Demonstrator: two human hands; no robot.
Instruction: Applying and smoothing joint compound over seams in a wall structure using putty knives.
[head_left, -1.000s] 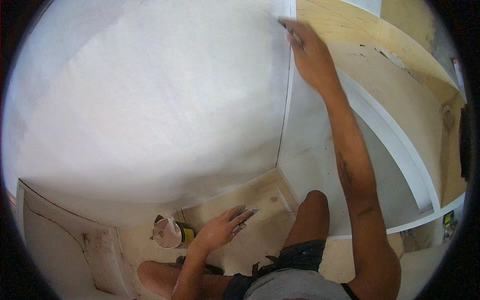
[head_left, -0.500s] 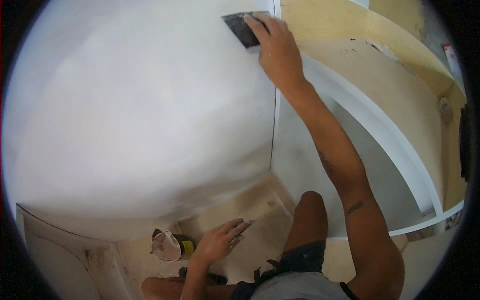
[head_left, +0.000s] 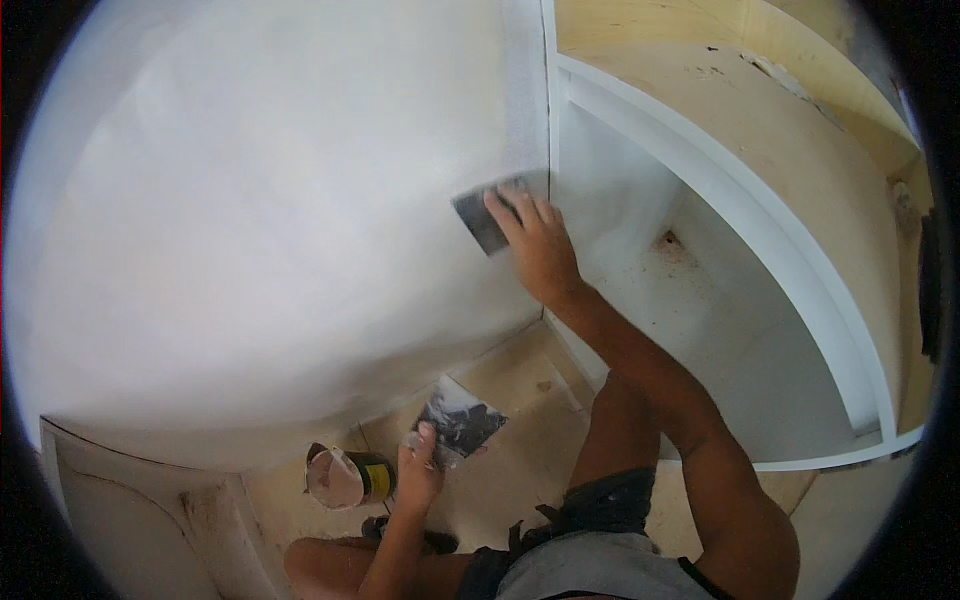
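My right hand (head_left: 540,245) presses a dark, flat filler spreader (head_left: 480,222) against the large white wall panel (head_left: 280,200), close to its right-hand corner seam. The fingers lie bent over the spreader's face. Lower down, my left hand (head_left: 421,470) grips a second dark square spreader (head_left: 462,418), its face smeared with white filler and turned upward. The thumb rests on that plate, while the other fingers are mostly hidden beneath it. Left of this hand, a dark bucket with a yellow label (head_left: 378,480) stands on the floor and holds pale pinkish filler (head_left: 335,482).
A curved white-edged shelf unit (head_left: 740,180) fills the right side, with a bare wooden top and a dusty recess below. At lower left is another white recess (head_left: 120,510). My bent knees are close to the bucket and the shelf unit. Beige boards (head_left: 500,490) cover the floor.
My right hand has moved down along the corner seam with its spreader. In my left hand the second spreader now shows its smeared face. The view has shifted slightly.
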